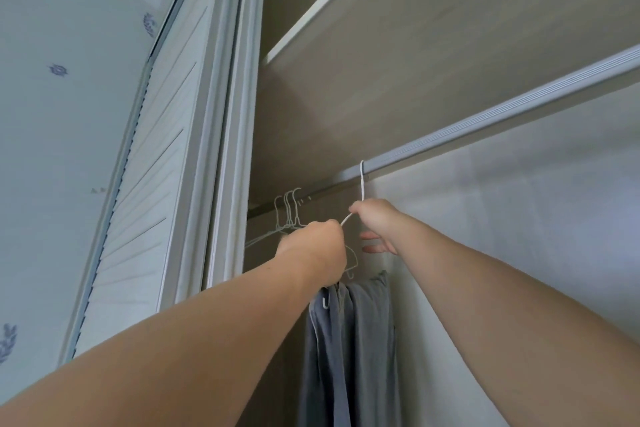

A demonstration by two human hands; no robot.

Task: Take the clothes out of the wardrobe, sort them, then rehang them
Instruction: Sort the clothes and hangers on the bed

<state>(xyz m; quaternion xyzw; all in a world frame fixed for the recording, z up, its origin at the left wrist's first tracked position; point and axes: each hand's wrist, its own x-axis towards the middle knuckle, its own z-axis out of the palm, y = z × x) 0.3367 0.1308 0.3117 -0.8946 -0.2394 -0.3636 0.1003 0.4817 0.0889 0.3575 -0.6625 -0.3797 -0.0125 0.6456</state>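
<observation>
Pale wallpaper [52, 132] with blue motifs spreads left of the white louvred wardrobe door [149, 201]; a beige shelf [450, 28] lies right.

One rail [485, 122], one shelf [450, 28] above it. On it, one white hanger [362, 180]; farther left along it, about four bare hangers [289, 208]. Below it, one grey garment [367, 340], two hands: left hand [311, 250], right hand [377, 222]

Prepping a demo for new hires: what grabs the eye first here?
Both raised arms meet at centre frame, where the left hand and right hand grip a white hanger hooked over the wardrobe rail. A grey garment hangs below them. Further left on the rail sits a bunch of empty hangers.
</observation>
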